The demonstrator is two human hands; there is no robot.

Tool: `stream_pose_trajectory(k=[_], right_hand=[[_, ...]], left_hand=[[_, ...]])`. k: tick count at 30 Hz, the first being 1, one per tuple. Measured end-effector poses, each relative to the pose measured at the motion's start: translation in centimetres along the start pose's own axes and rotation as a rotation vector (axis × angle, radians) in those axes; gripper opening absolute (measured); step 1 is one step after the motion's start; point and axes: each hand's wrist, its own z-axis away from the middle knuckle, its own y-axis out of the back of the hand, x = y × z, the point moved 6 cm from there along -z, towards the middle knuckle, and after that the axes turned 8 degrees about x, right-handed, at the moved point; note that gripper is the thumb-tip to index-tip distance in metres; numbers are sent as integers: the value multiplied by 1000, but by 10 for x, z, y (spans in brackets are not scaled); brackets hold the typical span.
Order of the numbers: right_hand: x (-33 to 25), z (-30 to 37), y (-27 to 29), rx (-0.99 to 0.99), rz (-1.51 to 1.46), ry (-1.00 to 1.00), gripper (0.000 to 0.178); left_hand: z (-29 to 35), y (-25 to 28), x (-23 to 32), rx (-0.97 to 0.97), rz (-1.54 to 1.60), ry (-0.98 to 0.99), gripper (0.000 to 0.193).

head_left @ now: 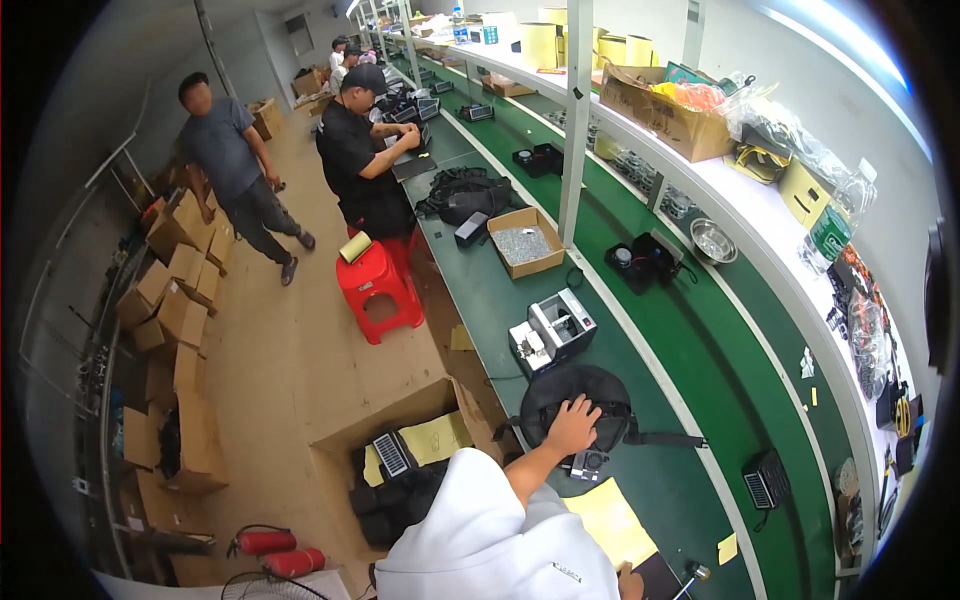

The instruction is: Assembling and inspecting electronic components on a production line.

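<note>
My left hand (574, 424) rests with its fingers spread on a round black fabric bag (541, 397) with straps, lying on the green bench. Just below that hand is a small silver-and-black device (585, 465) with a round front. My right hand (630, 582) shows only in part at the lower edge, beside a sheet of yellow paper (612, 522); its fingers are mostly hidden. To the right of it is a tool with a shiny metal head (697, 571). Beyond the bag stands a grey-and-black machine (553, 328) with an open top.
A green conveyor (690, 370) runs along the bench, carrying black devices. A shallow carton (525, 243) of small clear parts sits farther up. An open box (340, 455) stands at my left, near a red stool (380, 292). A co-worker (362, 150) works farther along; another person (228, 150) stands in the aisle.
</note>
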Motion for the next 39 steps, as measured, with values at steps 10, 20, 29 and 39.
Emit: stream_pose_trajectory(k=[10,20,29,39], right_hand=[[85,0,-34,-140,450,-331,49],[86,-4,-31,-148,453,-438,50],[88,-1,-40,-212,550,-243,49],[58,-6,-26,-107,508,-329,54]], left_hand=[[-46,69,-75,410,539,199,16],[-158,211,-347,270,-31,1034,36],[-131,158,-146,532,106,260,11],[-29,-6,15,86,254,-179,21]])
